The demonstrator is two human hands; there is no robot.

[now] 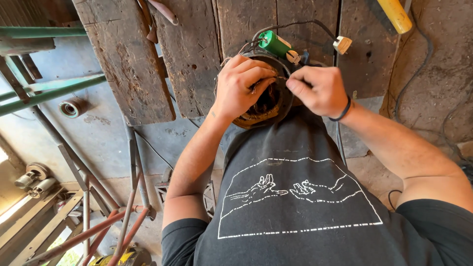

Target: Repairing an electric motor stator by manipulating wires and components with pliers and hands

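We take the worn grey wooden plank bench (pixel 148 64) as our landmark. Left of it, we see green painted metal bars (pixel 49 91) slanting over a blue-grey concrete floor (pixel 103 138). Below the bench, rust-red metal rods (pixel 98 231) cross pale wooden slats (pixel 34 226). Right of it, we find a rough brown earthen surface (pixel 443 74) with thin black cables (pixel 419 74). Daylight brightens the lower left corner.

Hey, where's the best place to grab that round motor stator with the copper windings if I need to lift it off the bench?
Probably by the stator's dark outer ring, from the near, lower edge, which overhangs the wooden bench. The left hand already covers the left rim, and the copper windings inside look fragile, so keep off them.
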